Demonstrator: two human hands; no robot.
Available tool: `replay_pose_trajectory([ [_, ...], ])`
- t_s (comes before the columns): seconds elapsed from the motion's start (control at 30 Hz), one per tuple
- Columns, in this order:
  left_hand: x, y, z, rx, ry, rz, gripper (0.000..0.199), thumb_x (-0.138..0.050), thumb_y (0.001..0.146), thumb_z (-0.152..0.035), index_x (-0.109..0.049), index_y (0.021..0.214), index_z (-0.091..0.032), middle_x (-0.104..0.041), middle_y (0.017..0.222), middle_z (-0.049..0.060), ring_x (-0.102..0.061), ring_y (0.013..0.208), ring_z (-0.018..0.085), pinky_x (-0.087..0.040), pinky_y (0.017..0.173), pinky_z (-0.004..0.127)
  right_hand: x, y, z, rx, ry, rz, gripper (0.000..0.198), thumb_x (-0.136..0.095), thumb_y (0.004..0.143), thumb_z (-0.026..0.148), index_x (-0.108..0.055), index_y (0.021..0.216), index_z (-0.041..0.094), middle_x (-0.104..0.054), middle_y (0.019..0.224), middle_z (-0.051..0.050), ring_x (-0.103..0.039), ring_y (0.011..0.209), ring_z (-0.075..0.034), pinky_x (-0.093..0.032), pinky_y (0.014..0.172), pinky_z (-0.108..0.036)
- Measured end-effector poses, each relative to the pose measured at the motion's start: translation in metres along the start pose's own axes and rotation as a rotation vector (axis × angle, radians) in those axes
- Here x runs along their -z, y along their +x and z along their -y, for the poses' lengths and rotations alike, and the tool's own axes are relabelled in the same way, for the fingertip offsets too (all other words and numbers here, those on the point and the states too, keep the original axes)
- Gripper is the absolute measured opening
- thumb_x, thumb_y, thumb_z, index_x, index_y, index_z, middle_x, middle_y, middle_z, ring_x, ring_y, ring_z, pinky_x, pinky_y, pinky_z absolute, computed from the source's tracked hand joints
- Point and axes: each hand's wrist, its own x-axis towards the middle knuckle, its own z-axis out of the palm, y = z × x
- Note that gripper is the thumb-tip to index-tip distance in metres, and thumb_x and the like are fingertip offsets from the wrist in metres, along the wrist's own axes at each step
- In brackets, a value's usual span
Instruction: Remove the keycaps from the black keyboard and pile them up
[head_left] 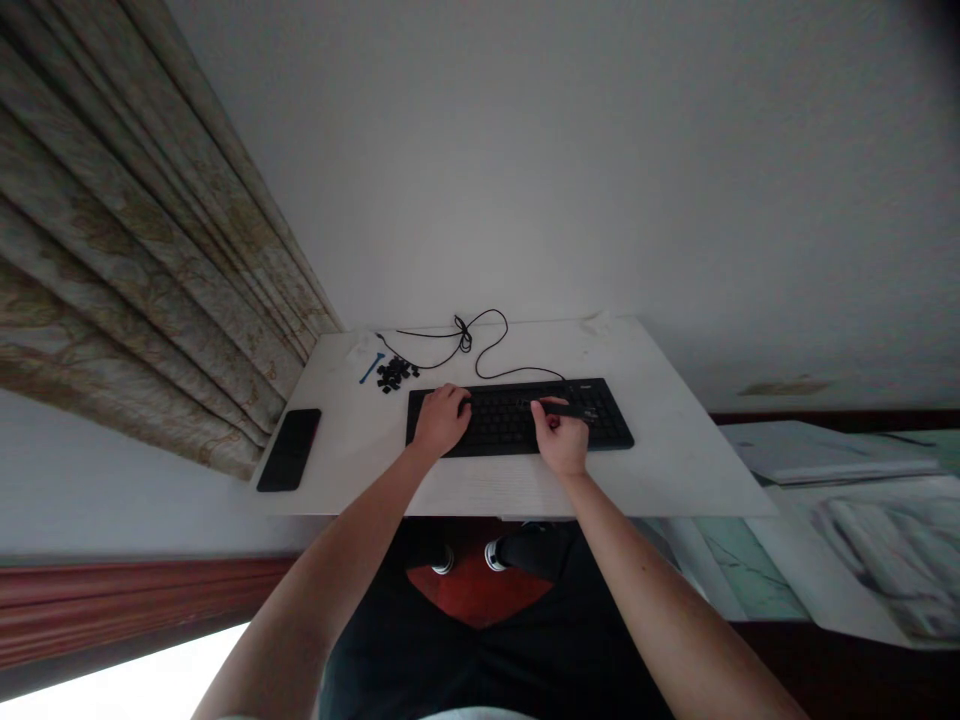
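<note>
one black computer keyboard (495,420) lies across the middle of one white table (480,487), and two hands are at it. the left hand (442,420) rests over its left part, fingers bent and close together; i cannot tell whether they pinch anything. the right hand (561,438) is above its right part, thumb and fingers closed around one dark slender tool (576,410) that points to the right over the keys. one black cable (463,336) runs from the keyboard's far edge and loops to the left, tied in one bundle. just beyond the keyboard's far left corner sits one pile of small black keycaps (395,374), well over ten, too heaped to count exactly. one blue stick-like tool (371,368) lies just left of them. one black smartphone (289,450) lies at the table's near left corner. one patterned curtain (150,220) hangs on the left.
</note>
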Motion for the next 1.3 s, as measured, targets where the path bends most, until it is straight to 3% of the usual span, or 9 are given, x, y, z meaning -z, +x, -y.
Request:
replay_pose_trajectory([
  [0.13, -0.008, -0.002, -0.014, 0.045, 0.014, 0.009, 0.022, -0.057, 0.097, -0.03, -0.067, 0.115, -0.023, -0.068, 0.118, 0.008, -0.06, 0.116, 0.026, -0.045, 0.102, 0.042, 0.0, 0.0, 0.001, 0.003, -0.007, -0.004, 0.063, -0.042, 0.096, 0.068, -0.071, 0.092, 0.012, -0.062, 0.057, -0.005, -0.058, 0.051, -0.018, -0.04, 0.056, -0.028],
  [0.4, -0.01, -0.004, -0.01, 0.083, -0.055, -0.01, 0.026, -0.058, 0.095, -0.026, -0.067, 0.119, -0.022, -0.068, 0.121, 0.008, -0.057, 0.12, 0.026, -0.041, 0.106, 0.042, 0.0, 0.001, -0.002, -0.048, 0.061, -0.009, 0.06, -0.046, 0.095, 0.067, -0.071, 0.088, 0.013, -0.068, 0.065, -0.008, -0.064, 0.056, -0.019, -0.048, 0.061, -0.03],
  [0.57, -0.01, -0.004, -0.009, 0.095, -0.099, -0.02, 0.023, -0.058, 0.095, -0.024, -0.068, 0.116, -0.022, -0.069, 0.119, 0.007, -0.057, 0.12, 0.025, -0.042, 0.107, 0.042, -0.004, 0.012, 0.005, -0.212, 0.33, 0.057, 0.054, -0.057, 0.089, 0.068, -0.067, 0.09, 0.015, -0.07, 0.069, -0.007, -0.071, 0.066, -0.023, -0.058, 0.065, -0.033],
  [0.73, -0.01, -0.004, -0.007, 0.094, -0.117, -0.005, 0.025, -0.061, 0.094, -0.028, -0.068, 0.117, -0.022, -0.069, 0.12, 0.008, -0.057, 0.121, 0.027, -0.042, 0.106, 0.043, -0.017, 0.04, 0.037, -0.334, 0.618, 0.262, 0.047, -0.074, 0.081, 0.059, -0.061, 0.1, 0.017, -0.072, 0.075, -0.004, -0.072, 0.063, -0.019, -0.062, 0.057, -0.03],
  [0.93, -0.009, -0.003, -0.006, 0.095, -0.134, -0.018, 0.029, -0.064, 0.094, -0.035, -0.066, 0.12, -0.022, -0.07, 0.117, 0.009, -0.058, 0.119, 0.027, -0.042, 0.104, 0.043, -0.031, 0.068, 0.064, -0.283, 0.446, 0.541, 0.028, -0.077, 0.083, 0.039, -0.06, 0.084, 0.017, -0.071, 0.067, -0.006, -0.07, 0.055, -0.018, -0.058, 0.048, -0.026],
  [1.3, -0.01, -0.003, -0.006, 0.086, -0.081, -0.007, 0.028, -0.061, 0.095, -0.033, -0.066, 0.12, -0.021, -0.069, 0.118, 0.01, -0.057, 0.12, 0.028, -0.042, 0.103, 0.043, -0.05, 0.078, 0.069, -0.122, 0.108, 0.613, 0.018, -0.071, 0.087, 0.032, -0.061, 0.079, 0.019, -0.069, 0.06, -0.003, -0.068, 0.055, -0.018, -0.054, 0.057, -0.028],
])
